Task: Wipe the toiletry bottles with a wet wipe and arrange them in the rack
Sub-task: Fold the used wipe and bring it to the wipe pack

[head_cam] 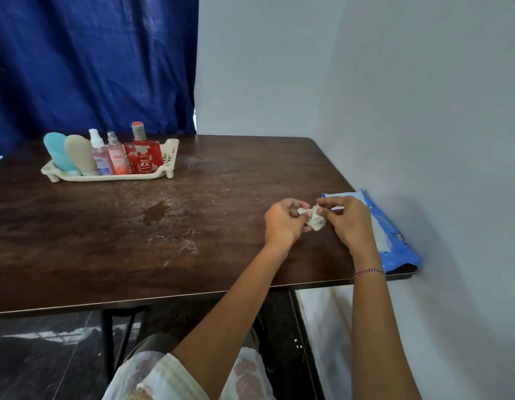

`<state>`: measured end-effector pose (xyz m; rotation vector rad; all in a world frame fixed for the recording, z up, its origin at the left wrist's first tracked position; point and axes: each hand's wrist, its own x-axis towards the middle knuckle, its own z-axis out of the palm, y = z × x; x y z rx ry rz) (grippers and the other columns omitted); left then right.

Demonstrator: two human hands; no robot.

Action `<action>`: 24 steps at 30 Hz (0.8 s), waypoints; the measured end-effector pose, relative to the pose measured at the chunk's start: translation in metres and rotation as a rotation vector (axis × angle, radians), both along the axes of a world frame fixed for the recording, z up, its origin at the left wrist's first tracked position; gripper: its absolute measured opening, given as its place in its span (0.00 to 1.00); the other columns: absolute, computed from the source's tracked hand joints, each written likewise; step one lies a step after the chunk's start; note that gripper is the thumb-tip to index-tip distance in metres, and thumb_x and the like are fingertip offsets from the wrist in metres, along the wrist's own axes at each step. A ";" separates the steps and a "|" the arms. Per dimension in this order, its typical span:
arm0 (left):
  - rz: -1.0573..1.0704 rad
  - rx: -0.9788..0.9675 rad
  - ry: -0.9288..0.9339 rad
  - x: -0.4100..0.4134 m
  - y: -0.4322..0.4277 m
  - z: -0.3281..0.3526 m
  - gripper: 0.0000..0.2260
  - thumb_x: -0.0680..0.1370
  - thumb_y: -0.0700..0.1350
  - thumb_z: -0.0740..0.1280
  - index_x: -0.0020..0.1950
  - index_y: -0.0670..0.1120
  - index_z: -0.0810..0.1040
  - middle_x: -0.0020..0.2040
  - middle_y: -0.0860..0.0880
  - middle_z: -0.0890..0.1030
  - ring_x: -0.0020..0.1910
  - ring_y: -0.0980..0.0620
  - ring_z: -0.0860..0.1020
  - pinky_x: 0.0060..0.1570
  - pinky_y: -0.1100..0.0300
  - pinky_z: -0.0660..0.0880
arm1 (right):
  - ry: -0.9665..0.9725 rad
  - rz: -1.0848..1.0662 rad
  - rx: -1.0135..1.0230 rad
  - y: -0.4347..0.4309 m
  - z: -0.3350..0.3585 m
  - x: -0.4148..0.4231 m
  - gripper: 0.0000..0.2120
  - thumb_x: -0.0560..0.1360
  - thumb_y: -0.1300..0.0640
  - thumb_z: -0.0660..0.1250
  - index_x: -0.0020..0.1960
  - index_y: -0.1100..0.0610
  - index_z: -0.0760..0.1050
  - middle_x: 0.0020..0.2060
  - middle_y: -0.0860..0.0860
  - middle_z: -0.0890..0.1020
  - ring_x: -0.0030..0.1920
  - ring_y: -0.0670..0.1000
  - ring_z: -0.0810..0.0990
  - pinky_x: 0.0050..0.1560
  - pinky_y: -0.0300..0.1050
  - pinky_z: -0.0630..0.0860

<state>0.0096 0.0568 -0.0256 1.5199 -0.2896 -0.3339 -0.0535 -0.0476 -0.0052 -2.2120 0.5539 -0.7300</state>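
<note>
Near the desk's right edge, the left hand and right hand each pinch one end of a crumpled wet wipe, forearms reaching in over the near edge. Toward the far left corner the rack holds five toiletry bottles upright in a row. No bottle stands loose, so wiping and arranging look done. Probably only discarding the wipe is left.
</note>
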 end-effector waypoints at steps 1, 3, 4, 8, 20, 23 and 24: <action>-0.011 0.028 -0.017 -0.001 -0.006 -0.002 0.05 0.74 0.34 0.70 0.46 0.43 0.80 0.46 0.38 0.82 0.39 0.50 0.82 0.36 0.61 0.81 | 0.009 -0.013 -0.016 -0.005 -0.001 -0.002 0.11 0.73 0.62 0.70 0.56 0.57 0.81 0.47 0.50 0.82 0.43 0.46 0.78 0.41 0.25 0.71; -0.029 0.093 -0.084 -0.004 -0.017 -0.006 0.05 0.74 0.35 0.70 0.47 0.43 0.80 0.45 0.43 0.82 0.38 0.53 0.81 0.40 0.59 0.82 | 0.021 -0.049 -0.041 -0.016 -0.003 -0.003 0.11 0.73 0.63 0.70 0.55 0.57 0.81 0.46 0.53 0.83 0.42 0.48 0.79 0.42 0.34 0.75; -0.037 0.139 -0.136 -0.005 -0.022 -0.009 0.05 0.74 0.36 0.71 0.47 0.44 0.80 0.45 0.45 0.82 0.38 0.52 0.82 0.43 0.57 0.82 | 0.027 -0.071 -0.060 -0.021 -0.005 -0.004 0.11 0.73 0.64 0.70 0.54 0.57 0.80 0.45 0.53 0.83 0.42 0.48 0.79 0.41 0.34 0.74; -0.069 0.336 -0.335 -0.014 -0.036 -0.016 0.07 0.73 0.39 0.71 0.49 0.45 0.82 0.45 0.46 0.83 0.44 0.50 0.82 0.52 0.55 0.78 | 0.044 -0.107 -0.122 -0.035 -0.012 -0.010 0.10 0.73 0.65 0.68 0.51 0.54 0.80 0.42 0.52 0.84 0.40 0.48 0.79 0.37 0.32 0.70; 0.039 0.722 -0.751 -0.022 -0.038 -0.013 0.12 0.77 0.44 0.63 0.59 0.50 0.80 0.66 0.49 0.70 0.65 0.48 0.64 0.57 0.51 0.66 | 0.133 -0.257 -0.393 -0.027 -0.026 -0.010 0.10 0.78 0.54 0.63 0.57 0.53 0.79 0.54 0.53 0.80 0.55 0.51 0.73 0.44 0.39 0.69; -0.089 0.826 -0.723 -0.021 -0.036 -0.009 0.14 0.78 0.43 0.61 0.61 0.51 0.79 0.74 0.49 0.63 0.71 0.47 0.59 0.64 0.47 0.60 | 0.239 -0.231 -0.415 -0.027 -0.029 -0.009 0.10 0.78 0.54 0.62 0.56 0.54 0.79 0.51 0.54 0.82 0.52 0.52 0.75 0.42 0.39 0.69; -0.126 0.840 -0.708 -0.021 -0.035 -0.010 0.15 0.78 0.43 0.60 0.61 0.51 0.79 0.75 0.48 0.61 0.72 0.47 0.57 0.66 0.45 0.58 | 0.257 -0.232 -0.415 -0.027 -0.030 -0.009 0.10 0.78 0.54 0.62 0.56 0.54 0.79 0.51 0.54 0.82 0.52 0.52 0.75 0.42 0.39 0.68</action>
